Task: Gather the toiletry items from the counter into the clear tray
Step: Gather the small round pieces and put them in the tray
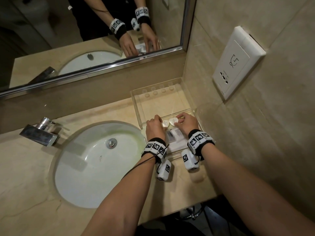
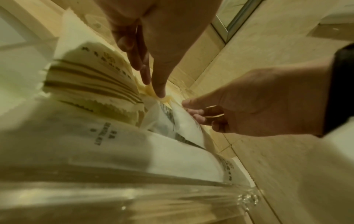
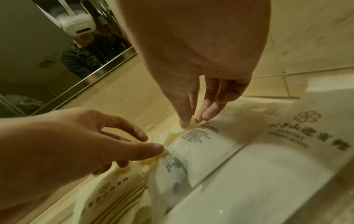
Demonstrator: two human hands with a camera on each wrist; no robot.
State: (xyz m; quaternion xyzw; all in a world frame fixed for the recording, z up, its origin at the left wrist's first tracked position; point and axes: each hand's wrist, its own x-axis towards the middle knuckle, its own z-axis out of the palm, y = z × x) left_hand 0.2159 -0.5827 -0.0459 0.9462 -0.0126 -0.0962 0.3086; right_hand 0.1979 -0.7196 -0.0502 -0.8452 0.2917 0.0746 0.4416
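The flat white printed sachets (image 1: 175, 137) lie in the near half of the clear rectangular acrylic tray (image 1: 136, 99), long axes running near to far. Beyond them, two small cream teardrop-shaped sachets (image 1: 173, 121) lie side by side, points toward the near edge. The left hand (image 1: 154, 127) pinches the left one's far end between thumb and fingertips; the right hand (image 1: 186, 122) pinches the right one likewise. The tray's far half shows only bare base.

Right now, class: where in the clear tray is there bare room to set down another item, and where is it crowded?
Free: the clear tray floor at its far end, between the mirror-side wall and both hands. Crowded: the near end, where the left hand and right hand handle small bottles over white packets.
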